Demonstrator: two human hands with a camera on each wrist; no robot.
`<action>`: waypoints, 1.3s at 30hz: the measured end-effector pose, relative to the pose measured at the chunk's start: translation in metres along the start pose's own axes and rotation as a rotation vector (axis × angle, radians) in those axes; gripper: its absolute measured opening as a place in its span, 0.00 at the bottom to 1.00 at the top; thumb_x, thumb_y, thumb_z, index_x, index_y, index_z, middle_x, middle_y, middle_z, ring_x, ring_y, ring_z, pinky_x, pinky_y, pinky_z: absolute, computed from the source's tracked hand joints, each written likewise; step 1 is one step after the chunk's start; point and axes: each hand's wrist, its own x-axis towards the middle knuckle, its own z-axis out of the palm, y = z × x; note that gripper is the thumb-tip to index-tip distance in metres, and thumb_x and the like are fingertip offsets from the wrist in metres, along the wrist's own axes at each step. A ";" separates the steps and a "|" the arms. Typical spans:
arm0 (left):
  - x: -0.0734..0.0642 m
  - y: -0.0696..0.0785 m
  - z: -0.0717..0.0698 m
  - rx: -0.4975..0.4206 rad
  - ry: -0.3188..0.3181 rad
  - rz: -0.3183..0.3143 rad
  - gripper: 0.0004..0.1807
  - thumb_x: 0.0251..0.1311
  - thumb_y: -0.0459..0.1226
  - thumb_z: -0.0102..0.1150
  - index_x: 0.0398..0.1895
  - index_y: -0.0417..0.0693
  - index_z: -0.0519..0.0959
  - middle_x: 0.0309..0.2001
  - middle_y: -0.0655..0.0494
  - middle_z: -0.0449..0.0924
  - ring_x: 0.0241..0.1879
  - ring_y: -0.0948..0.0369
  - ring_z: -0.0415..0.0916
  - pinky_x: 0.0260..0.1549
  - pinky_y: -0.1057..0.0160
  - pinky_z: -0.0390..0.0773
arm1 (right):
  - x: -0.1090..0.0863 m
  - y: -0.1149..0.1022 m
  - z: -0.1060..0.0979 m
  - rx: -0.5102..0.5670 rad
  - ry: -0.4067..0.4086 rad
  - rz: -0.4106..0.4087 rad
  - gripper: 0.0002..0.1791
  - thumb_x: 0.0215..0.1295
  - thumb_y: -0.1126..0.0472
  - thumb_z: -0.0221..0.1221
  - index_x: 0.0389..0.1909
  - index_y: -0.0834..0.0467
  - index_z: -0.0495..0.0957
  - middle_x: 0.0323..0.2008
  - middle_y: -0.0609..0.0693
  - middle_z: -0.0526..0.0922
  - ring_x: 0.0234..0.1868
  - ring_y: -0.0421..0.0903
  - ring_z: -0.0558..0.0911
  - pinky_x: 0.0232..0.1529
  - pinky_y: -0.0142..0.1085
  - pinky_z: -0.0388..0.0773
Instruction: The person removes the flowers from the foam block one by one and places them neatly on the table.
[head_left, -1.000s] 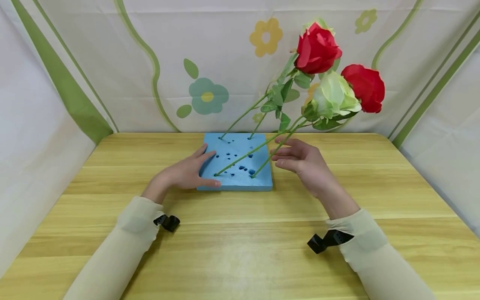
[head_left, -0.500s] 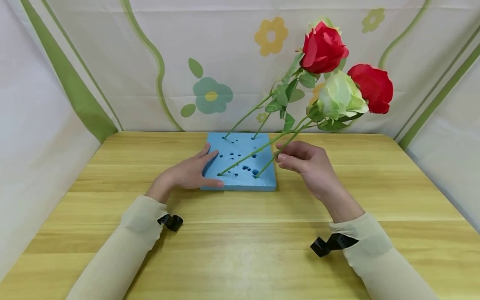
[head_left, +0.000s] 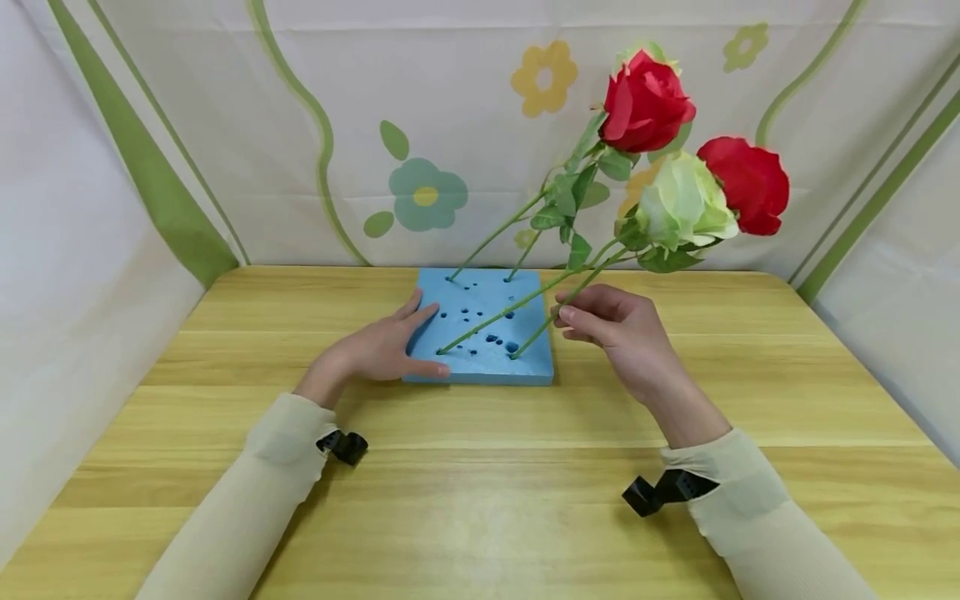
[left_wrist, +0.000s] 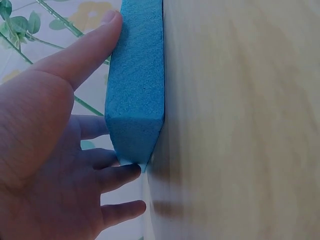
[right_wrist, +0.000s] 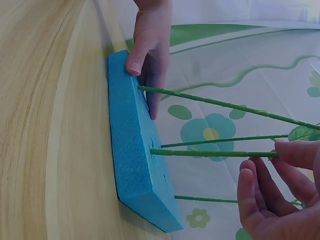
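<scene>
Green stem (right_wrist: 215,154) in right hand's (head_left: 624,340) pinch

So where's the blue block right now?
In the head view, the blue block lies near the middle of the table's far edge, between the left hand, touching its left side, and the right hand, which pinches a green stem.

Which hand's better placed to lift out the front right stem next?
Likely the right hand: it pinches that stem above the blue block, while the left hand touches the block's left edge.

The pinched stem (right_wrist: 212,154) seems hidden up top; sleeves (head_left: 217,504) are cropped.
</scene>
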 end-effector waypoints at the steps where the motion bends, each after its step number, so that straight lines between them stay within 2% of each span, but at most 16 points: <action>1: 0.000 0.000 0.000 0.001 0.000 -0.001 0.63 0.63 0.65 0.68 0.89 0.52 0.42 0.88 0.46 0.24 0.86 0.40 0.41 0.82 0.39 0.54 | 0.000 0.000 0.000 0.003 0.002 -0.003 0.08 0.77 0.60 0.63 0.46 0.61 0.84 0.48 0.39 0.90 0.50 0.43 0.89 0.53 0.33 0.87; 4: -0.001 0.000 -0.001 0.006 -0.004 -0.005 0.63 0.63 0.65 0.68 0.89 0.52 0.41 0.88 0.46 0.23 0.86 0.40 0.41 0.82 0.39 0.54 | 0.001 0.000 0.001 0.018 0.012 -0.010 0.08 0.77 0.59 0.64 0.45 0.61 0.84 0.46 0.40 0.91 0.51 0.45 0.89 0.52 0.33 0.87; 8: -0.001 0.000 -0.003 0.015 -0.007 -0.005 0.64 0.63 0.66 0.67 0.89 0.53 0.41 0.88 0.45 0.23 0.86 0.38 0.41 0.82 0.38 0.53 | 0.002 -0.001 0.002 0.047 0.030 -0.029 0.05 0.76 0.60 0.64 0.42 0.59 0.84 0.45 0.45 0.91 0.49 0.44 0.90 0.52 0.33 0.87; 12: 0.000 0.002 -0.005 0.019 -0.008 -0.001 0.63 0.63 0.66 0.67 0.89 0.52 0.40 0.88 0.45 0.23 0.86 0.38 0.41 0.82 0.38 0.53 | 0.001 -0.003 0.002 0.060 0.041 -0.049 0.04 0.76 0.61 0.64 0.42 0.58 0.84 0.45 0.44 0.91 0.47 0.41 0.90 0.52 0.33 0.87; 20: 0.002 0.004 -0.004 0.023 -0.010 0.000 0.63 0.64 0.65 0.67 0.89 0.52 0.41 0.88 0.45 0.23 0.86 0.39 0.41 0.82 0.38 0.53 | 0.000 -0.004 0.001 0.053 0.047 -0.052 0.04 0.76 0.61 0.64 0.40 0.56 0.84 0.44 0.42 0.91 0.48 0.41 0.89 0.51 0.32 0.87; 26: 0.001 0.003 -0.003 0.012 -0.015 0.003 0.63 0.63 0.65 0.67 0.89 0.52 0.41 0.88 0.46 0.22 0.86 0.40 0.41 0.82 0.39 0.53 | -0.001 -0.005 0.001 0.043 0.065 -0.085 0.04 0.76 0.60 0.65 0.41 0.57 0.85 0.43 0.44 0.91 0.48 0.44 0.89 0.49 0.33 0.87; 39: 0.000 -0.002 0.000 0.011 -0.017 0.014 0.62 0.65 0.65 0.65 0.89 0.51 0.41 0.88 0.44 0.22 0.86 0.38 0.42 0.82 0.38 0.53 | -0.001 -0.003 0.003 0.064 0.098 -0.108 0.03 0.77 0.63 0.62 0.42 0.59 0.81 0.43 0.45 0.91 0.46 0.42 0.90 0.48 0.33 0.87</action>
